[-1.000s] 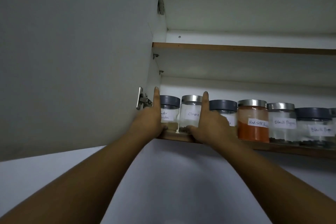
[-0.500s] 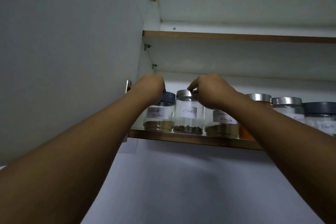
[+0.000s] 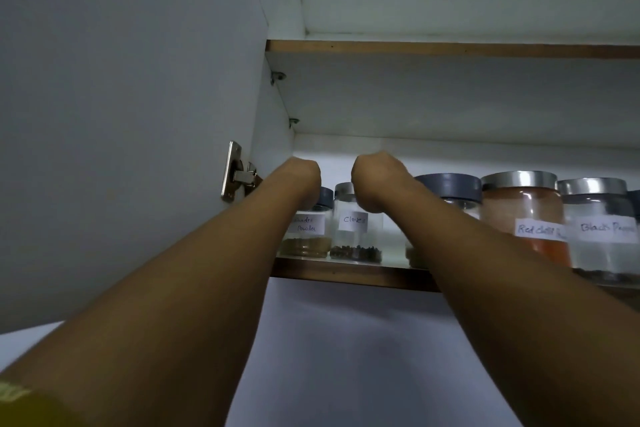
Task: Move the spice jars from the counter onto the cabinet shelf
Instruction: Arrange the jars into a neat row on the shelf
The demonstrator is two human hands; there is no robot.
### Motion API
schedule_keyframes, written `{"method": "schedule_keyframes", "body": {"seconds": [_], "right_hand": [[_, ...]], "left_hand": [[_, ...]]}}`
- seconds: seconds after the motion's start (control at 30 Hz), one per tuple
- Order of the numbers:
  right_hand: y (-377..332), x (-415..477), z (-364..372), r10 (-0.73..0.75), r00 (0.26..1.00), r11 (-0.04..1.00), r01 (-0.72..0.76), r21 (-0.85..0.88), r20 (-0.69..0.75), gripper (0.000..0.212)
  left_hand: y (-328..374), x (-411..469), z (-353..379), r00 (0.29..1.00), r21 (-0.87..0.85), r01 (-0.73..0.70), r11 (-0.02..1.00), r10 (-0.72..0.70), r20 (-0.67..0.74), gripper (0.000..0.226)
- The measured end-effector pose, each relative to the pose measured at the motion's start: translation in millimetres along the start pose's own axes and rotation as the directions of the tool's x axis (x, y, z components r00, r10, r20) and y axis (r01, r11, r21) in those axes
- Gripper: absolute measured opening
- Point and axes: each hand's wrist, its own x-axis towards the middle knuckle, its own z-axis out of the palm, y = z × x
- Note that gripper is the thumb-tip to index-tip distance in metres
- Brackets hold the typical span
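Observation:
Glass spice jars stand in a row on the lower cabinet shelf. My left hand is bent over the grey lid of the coriander powder jar at the far left, fingers curled down behind it. My right hand curls over the silver lid of the cloves jar beside it. Both jars stand upright, set slightly back from the shelf's front edge. My fingertips are hidden behind my knuckles.
Right of my hands stand a grey-lidded jar, a red chilli jar and a black pepper jar. The open cabinet door with its hinge is at left. An upper shelf lies above.
My hands left the jars' sides and rose onto their lids. The coriander and cloves jars now sit further back on the shelf. The view has moved closer.

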Motion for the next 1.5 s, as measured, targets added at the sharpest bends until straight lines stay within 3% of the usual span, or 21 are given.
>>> {"method": "schedule_keyframes", "body": {"seconds": [0.2,0.33,0.43,0.53,0.73,0.97,1.03,1.1,1.23,1.5], "right_hand": [[-14.1,40.2,32.3,0.073,0.994,0.997,-0.072,-0.013,0.075,0.030],[-19.7,57.0,48.7,0.079,0.984,0.997,-0.079,-0.008,0.159,0.009],[-21.4,67.5,56.5,0.015,0.974,1.000,-0.012,-0.016,0.228,0.036],[-24.3,68.6,56.7,-0.003,0.947,0.988,0.051,-0.143,0.321,0.041],[-19.6,71.4,66.3,-0.024,0.903,0.982,0.103,-0.161,0.430,0.042],[-23.4,70.6,76.6,0.011,0.921,0.999,0.010,-0.051,0.389,0.050],[-27.0,65.5,78.4,0.067,0.939,0.995,-0.088,0.047,0.337,0.067],[-32.9,55.3,75.5,0.105,0.964,0.978,-0.145,0.151,0.243,0.086],[-35.3,37.8,63.6,0.010,0.999,0.989,-0.015,0.149,0.032,0.088],[-29.8,-2.7,25.7,-0.167,0.983,0.986,0.168,0.012,-0.078,0.070]], "left_hand": [[6.8,30.7,20.5,0.996,0.051,0.032,0.998,-0.036,0.076,0.026],[6.4,47.1,38.4,0.992,0.024,0.048,0.999,-0.050,0.119,0.027],[3.3,53.7,45.7,0.985,0.024,0.027,0.999,-0.031,0.168,0.023],[-0.7,57.9,50.3,0.977,0.025,-0.006,1.000,0.001,0.213,0.013],[-2.7,61.2,56.0,0.960,-0.014,-0.025,1.000,0.028,0.277,0.034],[2.4,54.3,63.0,0.985,-0.100,0.064,0.993,-0.047,0.165,0.054],[4.0,49.6,63.4,0.990,-0.199,0.120,0.973,-0.102,0.099,0.072],[5.3,44.0,62.0,0.995,-0.275,0.081,0.958,-0.092,-0.025,0.081],[7.5,27.7,48.5,0.981,-0.270,0.056,0.961,-0.103,-0.163,0.082],[2.5,-17.2,17.2,0.985,-0.280,-0.080,0.957,0.033,-0.167,0.055]]}}
